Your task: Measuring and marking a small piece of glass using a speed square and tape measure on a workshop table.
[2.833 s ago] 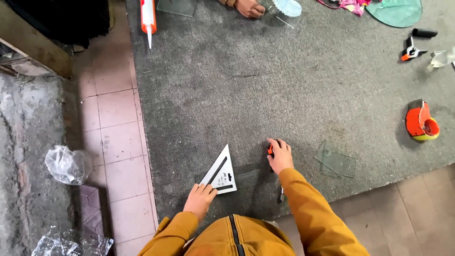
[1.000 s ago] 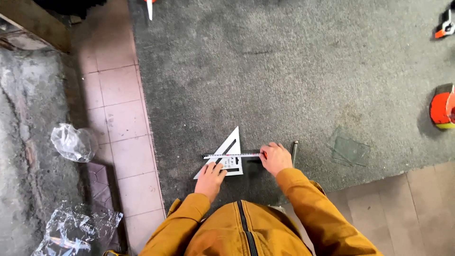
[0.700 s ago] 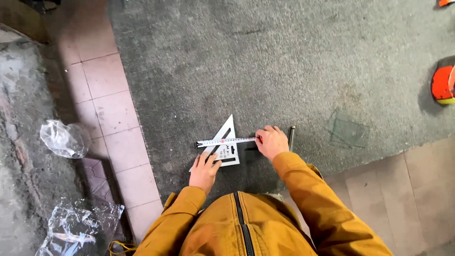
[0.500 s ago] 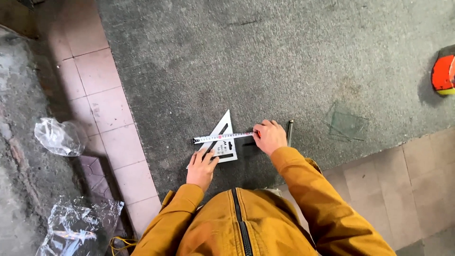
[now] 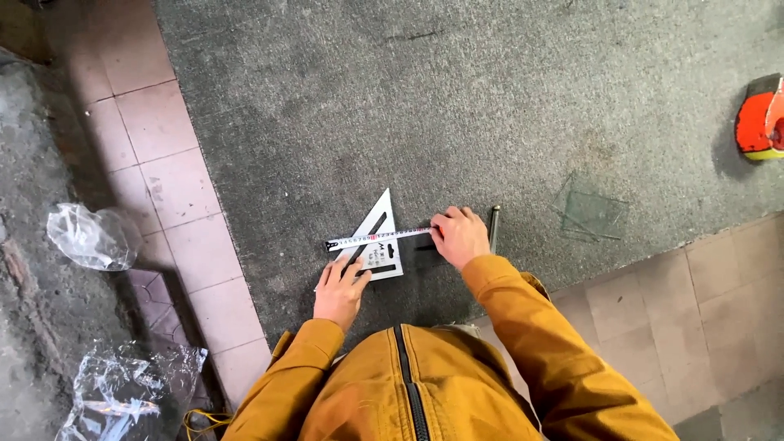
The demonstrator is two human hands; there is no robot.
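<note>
Most of the view is a grey carpet [image 5: 457,106] spread over a floor of pinkish tiles [image 5: 155,163], with rough concrete off to the left where crumpled clear plastic [image 5: 90,237] lies, and more of it lower down near the tile edge. An orange-sleeved person leans over the carpet's near edge. A small pane of clear glass [image 5: 592,214] lies flat on the carpet to the right of the hands, and an orange and yellow object [image 5: 759,118] is cut off at the right border, well apart from them. A white triangular square [image 5: 377,241] lies flat on the carpet just ahead of the person. The left hand [image 5: 339,290] rests on its lower left edge, fingers spread and pressing down, not curled around anything. The right hand [image 5: 459,237] is closed on one end of a tape measure blade [image 5: 376,238], which is drawn leftward across the triangle. A thin dark rod [image 5: 494,224] lies just beside the right hand.
</note>
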